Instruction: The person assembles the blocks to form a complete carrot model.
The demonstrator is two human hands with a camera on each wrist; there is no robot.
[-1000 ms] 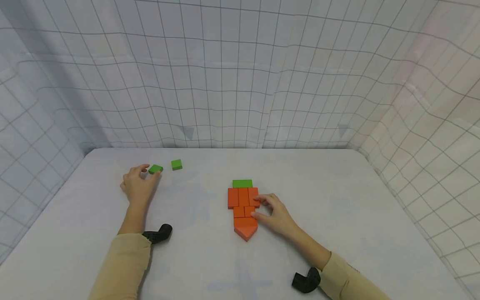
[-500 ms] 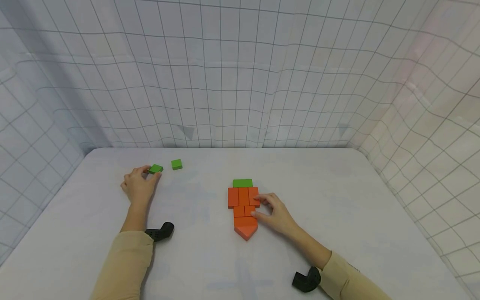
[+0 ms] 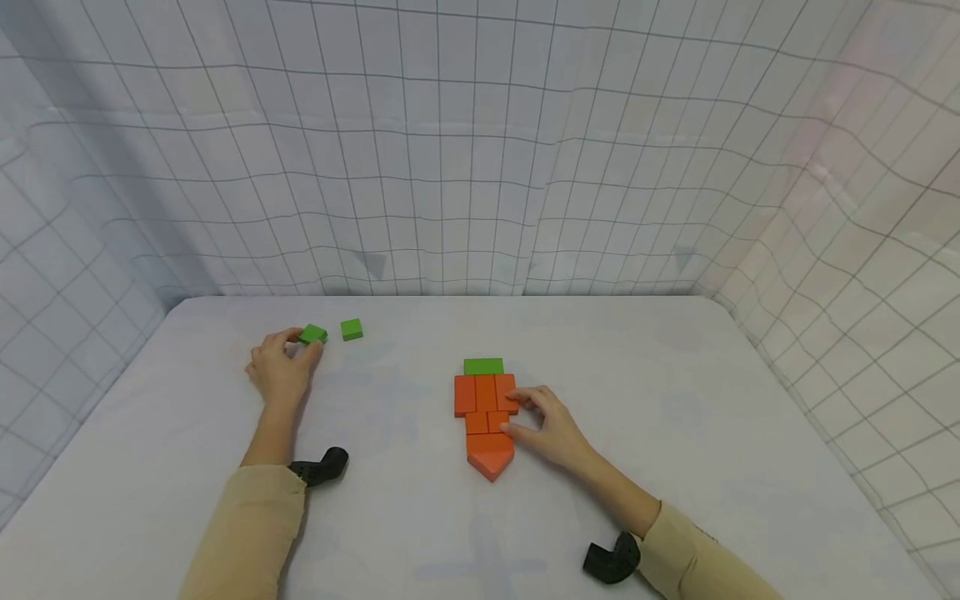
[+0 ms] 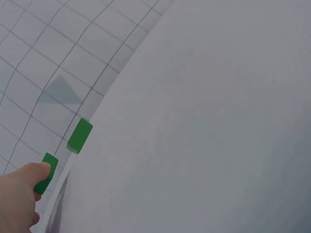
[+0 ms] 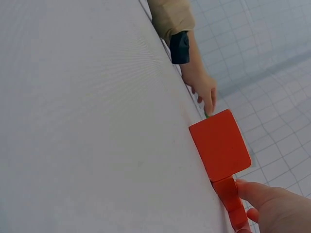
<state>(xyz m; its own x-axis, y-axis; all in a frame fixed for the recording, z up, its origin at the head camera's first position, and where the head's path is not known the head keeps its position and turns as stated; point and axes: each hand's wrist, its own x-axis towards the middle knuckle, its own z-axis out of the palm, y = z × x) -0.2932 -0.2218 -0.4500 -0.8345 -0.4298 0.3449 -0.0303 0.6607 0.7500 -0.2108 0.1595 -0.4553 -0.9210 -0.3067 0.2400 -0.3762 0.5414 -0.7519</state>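
Observation:
My left hand (image 3: 279, 367) pinches a small green block (image 3: 312, 334) between thumb and fingers at the table's far left. In the left wrist view, the thumb lies over that block's face. A second green block (image 3: 352, 329) lies just to its right. My right hand (image 3: 553, 427) rests beside a flat arrangement of orange blocks (image 3: 486, 392) at the middle. Its index fingertip touches the upper right orange block (image 3: 506, 390), and its thumb tip is at a smaller orange block (image 3: 498, 422) below. A pointed orange block (image 3: 491, 460) forms the near end; a green block (image 3: 483, 366) tops the far end.
The blocks lie on a white table (image 3: 637, 358). White grid-patterned curtains (image 3: 480, 167) hang behind and along both sides. A black wrist device (image 3: 321, 467) sits on the left wrist, and another black device (image 3: 612, 558) on the right.
My left fingers have come together on the green block, which now sits slightly higher and tilted. My right hand and the orange blocks have stayed put.

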